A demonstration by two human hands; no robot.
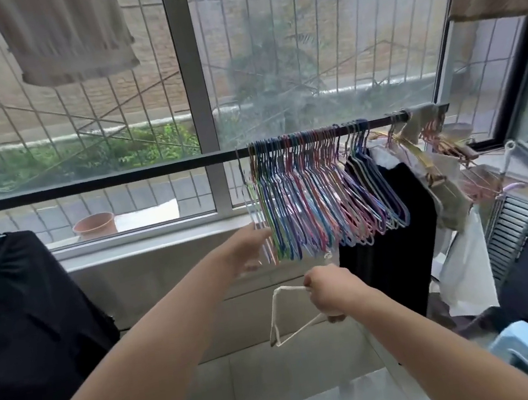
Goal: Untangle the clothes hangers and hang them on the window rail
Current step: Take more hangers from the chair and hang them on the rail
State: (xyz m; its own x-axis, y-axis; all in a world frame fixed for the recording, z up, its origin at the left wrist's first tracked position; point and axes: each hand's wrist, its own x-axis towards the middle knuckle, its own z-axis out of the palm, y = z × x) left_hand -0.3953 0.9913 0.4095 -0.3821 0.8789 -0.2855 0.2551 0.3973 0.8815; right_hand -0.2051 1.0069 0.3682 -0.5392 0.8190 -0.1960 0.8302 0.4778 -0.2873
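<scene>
left hand [249, 248] touches crowded hangers [316, 199] on rail [119, 178]; right hand [326, 289] grips white hanger [280, 318] beside black garment [391, 233].

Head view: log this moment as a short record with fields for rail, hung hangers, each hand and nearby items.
rail: dark horizontal window rail spanning the window
hung hangers: dense row of multicoloured thin wire hangers hooked on the rail, right of centre
left hand: left hand reaches to the leftmost hung hangers, fingers at their lower ends
right hand: right hand grips a white wire hanger below the row, not yet hung
nearby: black garment hanging right of the hangers; terracotta pot outside the glass
</scene>
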